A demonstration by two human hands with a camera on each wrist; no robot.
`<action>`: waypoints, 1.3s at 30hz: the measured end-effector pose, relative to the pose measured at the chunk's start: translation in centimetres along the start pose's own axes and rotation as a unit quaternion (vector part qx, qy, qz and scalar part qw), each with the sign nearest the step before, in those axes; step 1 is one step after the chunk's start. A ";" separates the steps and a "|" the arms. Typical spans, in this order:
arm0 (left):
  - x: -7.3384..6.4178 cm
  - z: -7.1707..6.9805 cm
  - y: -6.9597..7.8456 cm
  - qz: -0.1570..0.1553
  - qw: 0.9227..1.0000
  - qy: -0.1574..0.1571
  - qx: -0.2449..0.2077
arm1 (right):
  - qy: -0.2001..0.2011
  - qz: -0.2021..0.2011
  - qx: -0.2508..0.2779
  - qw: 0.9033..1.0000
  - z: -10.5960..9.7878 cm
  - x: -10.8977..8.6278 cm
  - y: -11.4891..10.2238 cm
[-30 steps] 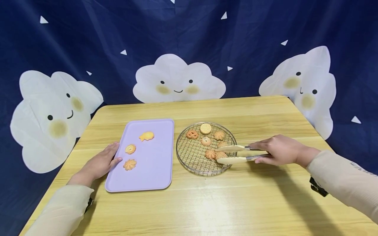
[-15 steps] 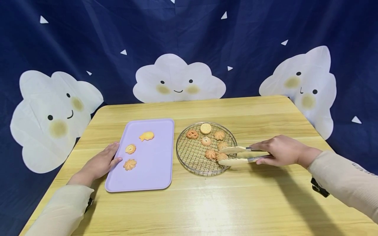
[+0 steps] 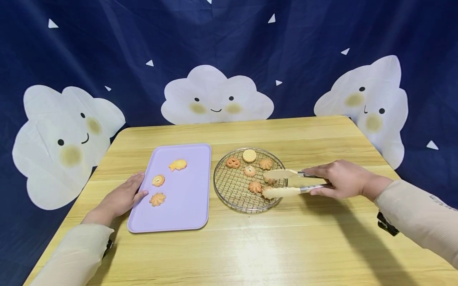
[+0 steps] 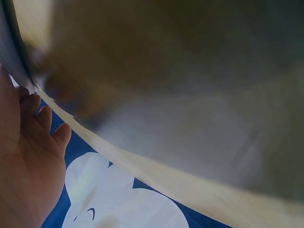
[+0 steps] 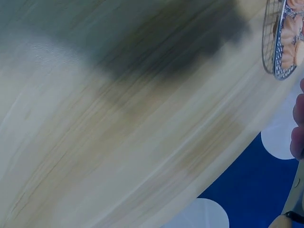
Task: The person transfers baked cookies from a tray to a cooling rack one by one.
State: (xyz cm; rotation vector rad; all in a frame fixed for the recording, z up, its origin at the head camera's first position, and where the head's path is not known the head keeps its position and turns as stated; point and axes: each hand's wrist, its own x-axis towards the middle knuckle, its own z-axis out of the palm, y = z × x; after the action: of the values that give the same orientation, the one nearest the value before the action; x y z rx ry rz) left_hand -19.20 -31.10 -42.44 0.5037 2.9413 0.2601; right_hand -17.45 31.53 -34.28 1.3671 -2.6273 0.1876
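In the head view my left hand [image 3: 119, 198] rests along the left edge of a lilac tray [image 3: 184, 198], thumb at the rim, fingers fairly straight. On the tray lie a fish-shaped cookie [image 3: 178, 165], a ring-shaped cookie [image 3: 158, 180] and a flower-shaped cookie [image 3: 157, 199]. My right hand [image 3: 341, 179] grips metal tongs [image 3: 282, 193] with cream tips. The tongs' arms stand apart over the right side of a round wire rack [image 3: 227, 186], partly covering two cookies there. A pretzel cookie [image 3: 233, 162], a round cookie [image 3: 249, 155] and several swirled cookies [image 3: 255, 187] sit on the rack.
Both tray and rack stand on a wood-grain table [image 3: 236, 246]. A strip of tabletop separates them. Behind the table hangs a dark blue curtain [image 3: 304, 35] with smiling clouds. The left wrist view is mostly blurred tabletop [image 4: 190, 118].
The tongs first drew back slightly to the right, then their arms spread wider and the far one rose over a cookie. My left hand, the tray and the cookies have stayed put.
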 end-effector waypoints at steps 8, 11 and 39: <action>-0.1 -0.2 0.2 -0.003 1.000 -0.004 -0.004 | -0.002 0.053 -0.010 0.999 0.0 0.9 -0.2; -0.2 -0.3 0.2 -0.003 1.000 -0.003 -0.003 | -0.008 0.070 -0.019 0.997 0.3 1.3 -0.2; -0.1 -0.1 0.3 0.004 1.000 0.009 -0.003 | -0.004 0.071 0.013 0.997 4.9 9.8 -2.6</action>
State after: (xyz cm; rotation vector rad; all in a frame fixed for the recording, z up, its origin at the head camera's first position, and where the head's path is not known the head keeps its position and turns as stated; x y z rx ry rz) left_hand -19.01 -30.85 -42.29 0.5145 2.9552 0.2752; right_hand -21.29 21.26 -36.87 1.1906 -2.7383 0.2353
